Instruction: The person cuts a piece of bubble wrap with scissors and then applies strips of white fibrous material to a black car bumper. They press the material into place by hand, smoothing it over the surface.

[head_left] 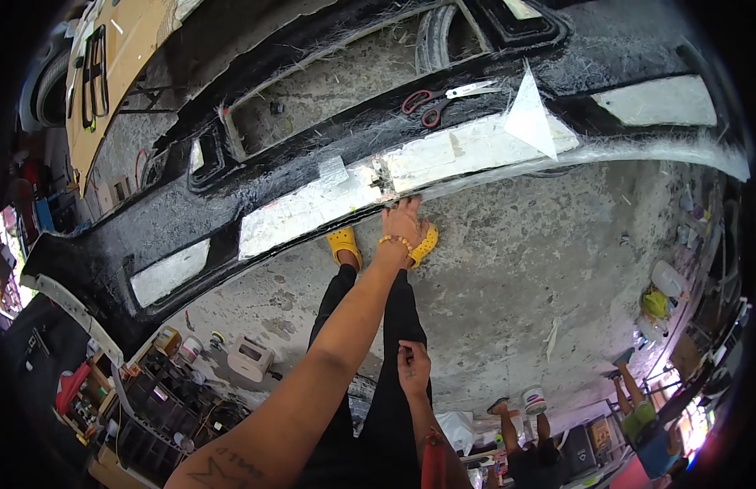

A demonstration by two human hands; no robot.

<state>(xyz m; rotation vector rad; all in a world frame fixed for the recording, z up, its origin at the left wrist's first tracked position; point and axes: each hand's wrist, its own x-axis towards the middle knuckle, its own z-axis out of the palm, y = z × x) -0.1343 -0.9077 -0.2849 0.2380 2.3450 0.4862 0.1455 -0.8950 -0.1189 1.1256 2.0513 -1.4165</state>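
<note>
A large black moulded car bumper (296,175) spans the view, its inner side up, with loose glass fibres along its edges. My left hand (405,220), a beaded bracelet at its wrist, reaches to the bumper's near edge; the fingers are spread, their tips at the rim beside a dark patch in the long white strip (312,208). Lower down, near my right thigh, my right hand (413,371) has its fingers curled; anything inside them is hidden. Red-and-black-handled scissors (443,98) lie on the bumper. A white triangular sheet (531,114) and a small whitish square (333,170) rest nearby.
My yellow clogs (343,243) stand on the rough concrete floor (508,269) under the near edge. Tools and boxes crowd the lower left, with a beige box (250,359). Other people's legs (508,424) and a white bucket (533,399) are at the lower right. Cardboard (121,49) stands upper left.
</note>
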